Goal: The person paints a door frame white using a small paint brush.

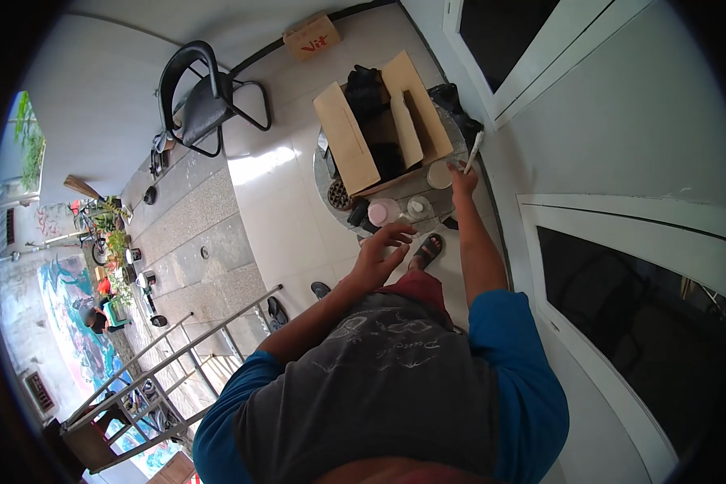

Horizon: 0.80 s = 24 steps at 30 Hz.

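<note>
In the head view, the right hand [463,181] is closed around a slim white stick-like thing [474,152], which slants up and to the right out of the fist, its far end close to the wall [540,157]. Just left of this hand sits a pale round container [439,175], seen nearly from above; whether the fingers touch it cannot be told. The left hand [381,254] is loosely open, fingers apart and slightly bent, well apart from the stick and on the nearer side of the things along the near edge of a round table [320,171]. Nearest to it are a pink-topped jar [383,212] and, to that jar's right, a clear bottle [419,208] with a whitish top. Left of the jar lie a dark object [359,213], too small to identify, and a round brown patterned thing [339,194]. Beyond these stands a cardboard box [353,149], flaps raised, with black material [366,93] inside; the stick and the pale container are to the right of the box's near corner.
</note>
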Available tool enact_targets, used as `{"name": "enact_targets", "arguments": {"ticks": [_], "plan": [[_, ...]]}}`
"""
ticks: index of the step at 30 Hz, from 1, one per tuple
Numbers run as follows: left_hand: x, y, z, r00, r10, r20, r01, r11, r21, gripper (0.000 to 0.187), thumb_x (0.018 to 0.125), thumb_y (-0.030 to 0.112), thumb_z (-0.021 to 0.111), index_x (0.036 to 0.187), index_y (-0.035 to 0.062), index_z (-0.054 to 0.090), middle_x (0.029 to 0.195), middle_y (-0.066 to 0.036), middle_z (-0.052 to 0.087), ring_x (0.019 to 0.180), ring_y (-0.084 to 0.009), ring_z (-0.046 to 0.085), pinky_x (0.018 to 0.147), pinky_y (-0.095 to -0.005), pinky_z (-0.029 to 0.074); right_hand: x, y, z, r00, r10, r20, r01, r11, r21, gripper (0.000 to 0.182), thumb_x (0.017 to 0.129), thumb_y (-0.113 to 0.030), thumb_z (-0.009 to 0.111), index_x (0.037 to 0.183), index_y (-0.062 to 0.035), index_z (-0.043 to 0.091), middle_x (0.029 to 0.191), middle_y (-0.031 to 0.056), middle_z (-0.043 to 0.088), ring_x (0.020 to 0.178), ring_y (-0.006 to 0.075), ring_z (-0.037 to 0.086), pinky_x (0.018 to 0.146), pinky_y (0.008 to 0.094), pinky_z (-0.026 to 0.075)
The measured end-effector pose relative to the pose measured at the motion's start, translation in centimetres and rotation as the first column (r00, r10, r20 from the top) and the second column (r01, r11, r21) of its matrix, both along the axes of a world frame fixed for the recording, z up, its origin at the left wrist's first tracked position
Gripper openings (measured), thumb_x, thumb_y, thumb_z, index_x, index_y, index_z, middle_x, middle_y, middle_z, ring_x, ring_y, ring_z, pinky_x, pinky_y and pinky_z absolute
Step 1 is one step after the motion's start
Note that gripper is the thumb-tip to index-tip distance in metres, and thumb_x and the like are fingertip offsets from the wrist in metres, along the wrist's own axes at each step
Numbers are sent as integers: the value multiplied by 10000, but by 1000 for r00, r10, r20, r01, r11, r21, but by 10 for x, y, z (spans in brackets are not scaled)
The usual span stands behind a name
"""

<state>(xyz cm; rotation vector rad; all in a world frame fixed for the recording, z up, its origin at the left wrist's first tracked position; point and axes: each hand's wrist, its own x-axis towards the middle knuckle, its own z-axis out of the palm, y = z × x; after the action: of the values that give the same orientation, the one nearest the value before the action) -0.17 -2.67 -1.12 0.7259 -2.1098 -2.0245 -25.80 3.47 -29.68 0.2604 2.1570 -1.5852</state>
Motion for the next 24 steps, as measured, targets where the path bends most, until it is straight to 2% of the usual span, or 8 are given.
{"name": "enact_targets", "arguments": {"ticks": [2, 6, 9, 11, 15, 17, 20, 24], "plan": [[1, -2, 4, 1000, 18, -5, -18, 1000, -20, 312, 905, 49, 551, 1216, 31, 549, 1187, -64, 628, 1047, -148, 603, 898, -304, 473, -3, -4, -3, 990, 135, 36, -138, 987, 86, 460, 759, -215, 826, 1134, -23, 642, 992, 117, 647, 855, 241, 618, 774, 384, 482], [5, -6, 3, 998, 52, -21, -53, 999, -13, 309, 903, 46, 552, 1211, 22, 552, 1187, -72, 630, 1049, -150, 604, 903, -309, 473, -6, -6, -12, 980, 196, -12, -193, 974, 121, 422, 778, -217, 806, 1120, -19, 658, 1028, 140, 669, 902, 257, 646, 788, 389, 496], [7, -6, 3, 998, 66, -17, -66, 998, -9, 309, 902, 43, 550, 1210, 14, 549, 1188, -81, 631, 1048, -152, 603, 907, -311, 473, -6, -2, -15, 979, 203, -17, -199, 970, 143, 347, 784, -228, 795, 1043, -22, 693, 924, 106, 672, 811, 209, 624, 744, 350, 478], [9, -7, 4, 998, 62, -11, -62, 998, -14, 308, 906, 44, 550, 1213, 10, 546, 1191, -85, 630, 1048, -153, 602, 909, -311, 473, -4, -2, -23, 947, 301, -111, -269, 934, 236, 316, 818, -238, 756, 1027, -9, 694, 907, 123, 684, 810, 234, 646, 741, 377, 488], [12, -8, 3, 996, 85, -1, -85, 996, -1, 300, 913, 43, 546, 1211, 12, 545, 1195, -84, 627, 1050, -153, 599, 913, -312, 472, -6, -3, -30, 934, 334, -126, -296, 922, 252, 300, 849, -241, 719, 1025, 0, 689, 894, 133, 687, 816, 264, 660, 741, 395, 489], [14, -6, 4, 995, 104, -6, -103, 995, 14, 289, 919, 42, 541, 1206, 12, 545, 1201, -83, 623, 1055, -155, 597, 922, -314, 470, -3, -4, -21, 943, 289, -164, -235, 929, 288, 303, 850, -274, 709, 988, -6, 698, 866, 170, 688, 835, 328, 668, 743, 429, 493], [17, -5, 3, 995, 102, 3, -102, 995, 8, 282, 921, 39, 536, 1201, 10, 546, 1202, -84, 621, 1057, -156, 598, 930, -314, 469, -5, 0, -29, 907, 377, -188, -305, 895, 324, 297, 853, -277, 702, 947, 5, 684, 828, 177, 678, 803, 346, 664, 719, 440, 489], [21, -2, 3, 994, 106, 1, -106, 994, -2, 281, 921, 40, 537, 1200, 13, 547, 1194, -82, 623, 1054, -158, 601, 920, -318, 474, -2, 5, -31, 891, 383, -245, -286, 890, 354, 273, 874, -256, 677, 918, 13, 673, 823, 193, 667, 785, 365, 656, 701, 449, 484]]}}
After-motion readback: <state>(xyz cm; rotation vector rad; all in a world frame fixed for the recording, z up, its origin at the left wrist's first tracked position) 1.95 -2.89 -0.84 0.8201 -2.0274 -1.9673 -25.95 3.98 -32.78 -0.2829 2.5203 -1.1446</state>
